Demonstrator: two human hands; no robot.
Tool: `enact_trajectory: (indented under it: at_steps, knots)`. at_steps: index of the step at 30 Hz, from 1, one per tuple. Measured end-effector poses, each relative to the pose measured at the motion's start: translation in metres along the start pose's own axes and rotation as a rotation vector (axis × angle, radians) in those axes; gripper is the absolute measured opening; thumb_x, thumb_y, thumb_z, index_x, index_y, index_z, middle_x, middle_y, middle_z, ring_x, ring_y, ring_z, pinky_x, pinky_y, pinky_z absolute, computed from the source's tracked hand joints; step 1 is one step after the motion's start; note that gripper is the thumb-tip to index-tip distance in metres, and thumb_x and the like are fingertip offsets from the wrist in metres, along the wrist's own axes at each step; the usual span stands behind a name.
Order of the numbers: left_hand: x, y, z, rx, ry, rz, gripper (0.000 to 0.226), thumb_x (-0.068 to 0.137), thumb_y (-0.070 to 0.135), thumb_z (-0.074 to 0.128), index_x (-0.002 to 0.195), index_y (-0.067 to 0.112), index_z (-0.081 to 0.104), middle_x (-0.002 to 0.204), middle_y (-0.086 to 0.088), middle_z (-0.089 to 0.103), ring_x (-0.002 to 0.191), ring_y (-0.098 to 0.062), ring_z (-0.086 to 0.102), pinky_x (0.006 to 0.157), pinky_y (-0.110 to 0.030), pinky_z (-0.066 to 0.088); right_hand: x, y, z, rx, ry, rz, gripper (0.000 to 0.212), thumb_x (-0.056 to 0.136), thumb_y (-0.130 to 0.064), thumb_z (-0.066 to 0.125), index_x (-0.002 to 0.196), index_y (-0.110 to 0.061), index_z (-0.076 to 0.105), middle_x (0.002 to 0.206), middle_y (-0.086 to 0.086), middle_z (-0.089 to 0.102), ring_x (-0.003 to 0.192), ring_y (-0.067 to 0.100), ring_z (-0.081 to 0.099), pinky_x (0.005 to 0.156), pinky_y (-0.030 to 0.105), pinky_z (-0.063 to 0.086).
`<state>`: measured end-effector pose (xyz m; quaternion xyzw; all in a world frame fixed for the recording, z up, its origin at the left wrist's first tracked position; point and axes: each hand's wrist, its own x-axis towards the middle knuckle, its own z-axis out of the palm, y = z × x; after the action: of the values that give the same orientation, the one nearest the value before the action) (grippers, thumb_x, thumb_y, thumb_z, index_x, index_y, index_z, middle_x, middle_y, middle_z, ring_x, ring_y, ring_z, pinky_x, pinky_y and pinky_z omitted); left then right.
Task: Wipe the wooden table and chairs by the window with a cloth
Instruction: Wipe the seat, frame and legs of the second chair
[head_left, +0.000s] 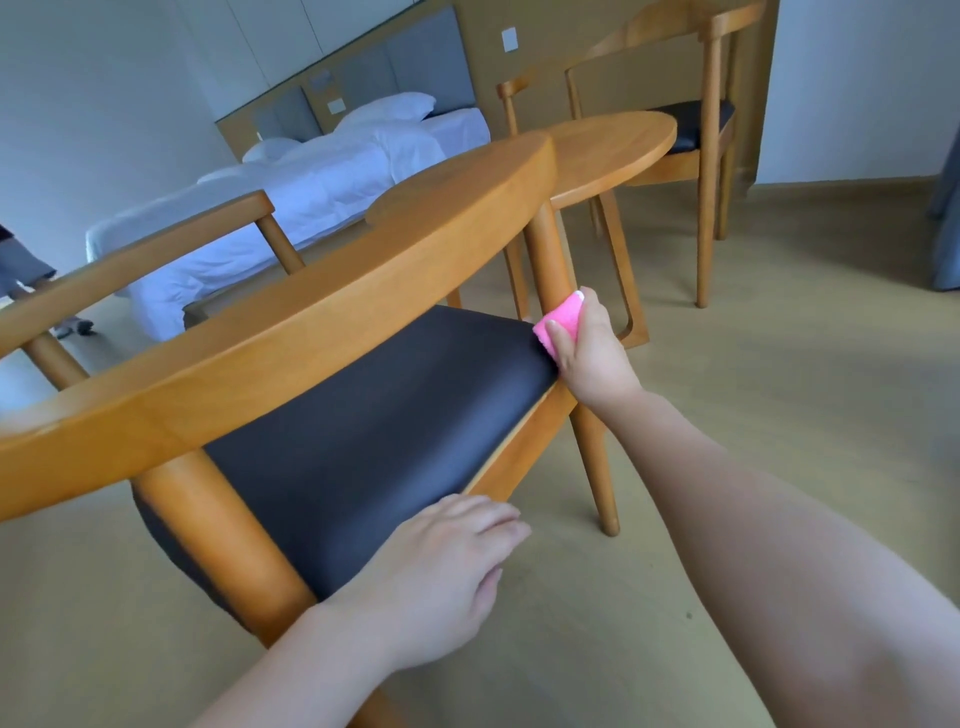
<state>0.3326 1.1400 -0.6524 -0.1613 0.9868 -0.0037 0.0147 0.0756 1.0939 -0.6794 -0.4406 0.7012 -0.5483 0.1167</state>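
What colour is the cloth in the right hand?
Bright pink. The cloth shows best in the head view, gripped by the right hand.

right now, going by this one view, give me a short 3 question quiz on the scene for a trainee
1. True or false: the right hand grips the pink cloth against the near chair.
2. Where does the left hand rest? A) on the round table B) on the edge of the dark seat C) on the bed
3. Fill in: the far chair stands beyond the round ____.

Key: 1 true, at the post where it meets the seat corner. 2 B, fingers relaxed and flat. 3 table.
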Motion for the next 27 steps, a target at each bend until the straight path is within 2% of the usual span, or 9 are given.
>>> enact_trajectory:
  at_steps: [3,5,6,8,12,18,20,24,27]
  knots:
    - [0.001,-0.004,0.004,-0.010,0.012,0.015,0.043,0.094,0.023,0.044,0.137,0.027,0.047,0.139,0.015,0.045,0.129,-0.007,0.036,0.108,-0.019,0.021,0.017,-0.034,-0.008,-0.001,0.088,-0.133,0.058,0.100,-0.031,0.045,0.148,-0.013,0.019,0.146,0.012,0.035,0.131,0.026,0.040,0.107,0.034,0.040]
    - [0.003,-0.006,0.008,-0.006,0.015,0.022,0.044,0.095,0.025,0.042,0.138,0.028,0.044,0.141,0.016,0.042,0.130,-0.005,0.032,0.107,-0.017,0.018,0.034,-0.061,-0.016,0.112,0.094,-0.241,0.050,0.099,-0.025,0.049,0.142,-0.008,0.028,0.141,0.013,0.040,0.122,0.019,0.048,0.094,0.015,0.046]
    - [0.004,-0.007,0.009,-0.012,0.017,0.021,0.044,0.095,0.025,0.042,0.138,0.029,0.044,0.141,0.016,0.042,0.130,-0.004,0.032,0.107,-0.016,0.017,0.043,-0.072,-0.020,0.153,0.097,-0.267,0.043,0.098,-0.022,0.050,0.136,-0.007,0.034,0.135,0.013,0.044,0.114,0.016,0.053,0.088,0.014,0.049]
    - [0.005,-0.006,0.012,-0.025,0.017,0.016,0.043,0.095,0.025,0.042,0.137,0.028,0.044,0.140,0.016,0.043,0.130,-0.004,0.032,0.107,-0.017,0.018,0.052,-0.082,-0.024,0.087,0.136,-0.285,0.033,0.097,-0.023,0.052,0.125,-0.009,0.040,0.125,0.008,0.050,0.104,0.014,0.056,0.086,0.026,0.052]
    - [0.006,-0.007,0.014,-0.027,0.019,0.024,0.043,0.095,0.025,0.042,0.137,0.027,0.045,0.140,0.014,0.043,0.130,-0.005,0.032,0.107,-0.018,0.019,0.050,-0.073,-0.018,0.057,0.155,-0.255,0.035,0.096,-0.027,0.051,0.125,-0.010,0.041,0.123,0.007,0.051,0.107,0.018,0.054,0.091,0.038,0.050]
    - [0.004,-0.006,0.016,-0.054,0.040,0.020,0.044,0.096,0.025,0.042,0.140,0.028,0.043,0.142,0.015,0.041,0.132,-0.003,0.029,0.109,-0.018,0.017,0.031,-0.030,0.000,0.049,0.111,-0.073,0.059,0.095,-0.036,0.049,0.145,-0.014,0.024,0.136,0.010,0.044,0.118,0.027,0.050,0.098,0.043,0.047]
    - [0.002,-0.003,0.016,-0.060,0.035,0.038,0.043,0.095,0.023,0.043,0.138,0.027,0.045,0.140,0.014,0.044,0.131,-0.006,0.033,0.109,-0.020,0.022,0.016,-0.006,0.007,0.046,0.067,0.031,0.061,0.093,-0.035,0.049,0.146,-0.016,0.024,0.131,0.010,0.048,0.115,0.027,0.051,0.096,0.042,0.047]
    - [-0.005,0.002,0.016,-0.060,0.034,0.065,0.041,0.093,0.019,0.047,0.133,0.022,0.052,0.134,0.009,0.052,0.126,-0.011,0.042,0.107,-0.024,0.029,-0.008,0.025,0.017,0.123,0.074,0.151,0.022,0.086,-0.029,0.044,0.108,-0.024,0.045,0.092,0.002,0.058,0.084,0.021,0.060,0.073,0.040,0.053]
    - [-0.015,0.003,0.018,-0.083,0.027,0.059,0.041,0.094,0.019,0.046,0.135,0.022,0.050,0.136,0.009,0.050,0.128,-0.010,0.039,0.108,-0.022,0.026,-0.019,0.026,0.024,0.209,0.107,0.172,0.027,0.090,-0.029,0.038,0.116,-0.028,0.044,0.099,-0.003,0.060,0.090,0.015,0.059,0.084,0.038,0.052]
